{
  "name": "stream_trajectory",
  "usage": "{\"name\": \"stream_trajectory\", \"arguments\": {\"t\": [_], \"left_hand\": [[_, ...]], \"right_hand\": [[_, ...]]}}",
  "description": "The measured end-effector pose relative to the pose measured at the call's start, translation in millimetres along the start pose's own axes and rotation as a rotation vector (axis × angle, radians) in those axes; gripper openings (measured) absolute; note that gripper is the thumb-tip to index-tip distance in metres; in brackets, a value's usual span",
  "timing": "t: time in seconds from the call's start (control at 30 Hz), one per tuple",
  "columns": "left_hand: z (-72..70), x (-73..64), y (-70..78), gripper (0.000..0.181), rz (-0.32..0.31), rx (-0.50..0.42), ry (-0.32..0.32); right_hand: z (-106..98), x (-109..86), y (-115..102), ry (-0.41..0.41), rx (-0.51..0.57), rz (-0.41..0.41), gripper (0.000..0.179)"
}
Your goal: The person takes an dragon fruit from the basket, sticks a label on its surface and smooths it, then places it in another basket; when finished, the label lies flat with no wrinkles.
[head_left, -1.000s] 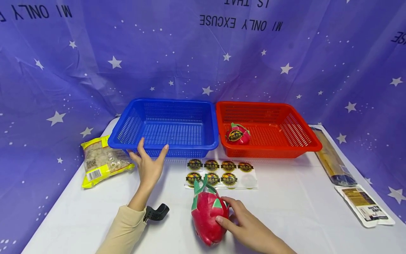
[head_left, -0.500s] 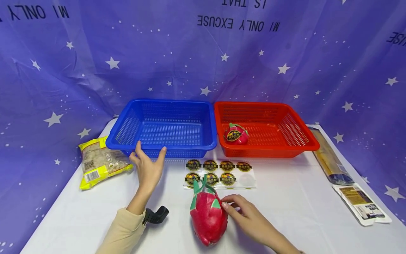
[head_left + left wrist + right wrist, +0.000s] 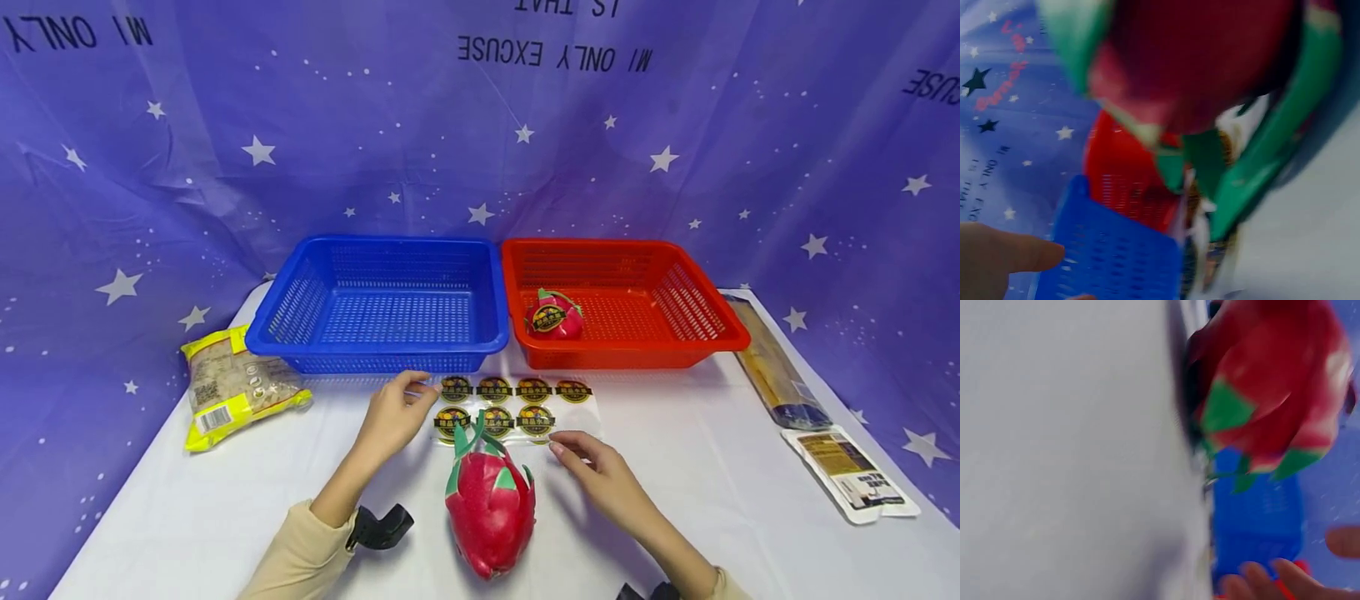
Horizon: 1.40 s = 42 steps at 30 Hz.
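A large toy dragon fruit (image 3: 491, 512), red with green leaf tips, lies on the white table between my hands. It looms close in the left wrist view and shows blurred in the right wrist view. Just beyond it is a clear sheet of round black-and-gold stickers (image 3: 536, 421). My left hand (image 3: 393, 417) is at the sheet's left side, fingertips over the upper left sticker, fingers loosely bent. Near the sheet's lower right edge is my right hand (image 3: 609, 482), fingers relaxed and apart from the fruit. Neither hand holds anything.
Behind the sheet stand a blue basket (image 3: 375, 354) and, right of it, a red basket (image 3: 622, 358). A smaller toy dragon fruit (image 3: 568, 323) bearing a sticker sits in the red one. A yellow-edged bag (image 3: 243, 387) lies left; two flat packs (image 3: 780, 375) lie right.
My right hand has let go of the large dragon fruit and moved away toward the sheet. My left hand has left the blue basket's front rim and come right to the stickers.
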<state>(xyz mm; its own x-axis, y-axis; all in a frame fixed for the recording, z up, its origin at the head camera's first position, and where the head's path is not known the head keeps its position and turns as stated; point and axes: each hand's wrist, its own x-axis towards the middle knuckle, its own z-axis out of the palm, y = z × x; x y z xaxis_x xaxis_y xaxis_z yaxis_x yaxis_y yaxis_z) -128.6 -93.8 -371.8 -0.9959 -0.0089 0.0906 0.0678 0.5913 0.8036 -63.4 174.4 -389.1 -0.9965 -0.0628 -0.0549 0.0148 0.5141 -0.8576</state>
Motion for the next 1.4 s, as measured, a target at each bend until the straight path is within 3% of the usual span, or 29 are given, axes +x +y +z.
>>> {"name": "stream_trajectory", "arguments": {"t": [0.1, 0.3, 0.67, 0.93, 1.2, 1.4], "left_hand": [[5.8, 1.1, -5.1, 0.052, -0.072, 0.011, -0.08], [8.5, 2.0, -9.8, 0.054, -0.19, -0.014, -0.144], [6.0, 2.5, -8.2, 0.054, -0.361, -0.372, -0.255], [8.0, 6.1, -15.5, 0.051, -0.365, -0.452, -0.261], [19.9, 7.3, -20.0, 0.032, -0.287, -0.342, -0.207], [27.4, 6.1, -21.9, 0.03, -0.237, -0.281, -0.149]], "right_hand": [[-2.8, 10.2, 7.2, 0.039, 0.123, 0.007, 0.031], [-8.3, 25.8, 11.7, 0.043, 0.29, 0.084, 0.038], [-9.9, 38.5, 9.2, 0.031, 0.356, 0.191, 0.04], [-10.2, 42.5, 9.9, 0.005, 0.386, 0.231, 0.042], [-12.4, 46.3, 10.9, -0.046, 0.372, 0.23, 0.046], [-13.6, 48.9, 13.1, -0.055, 0.362, 0.234, 0.046]]}}
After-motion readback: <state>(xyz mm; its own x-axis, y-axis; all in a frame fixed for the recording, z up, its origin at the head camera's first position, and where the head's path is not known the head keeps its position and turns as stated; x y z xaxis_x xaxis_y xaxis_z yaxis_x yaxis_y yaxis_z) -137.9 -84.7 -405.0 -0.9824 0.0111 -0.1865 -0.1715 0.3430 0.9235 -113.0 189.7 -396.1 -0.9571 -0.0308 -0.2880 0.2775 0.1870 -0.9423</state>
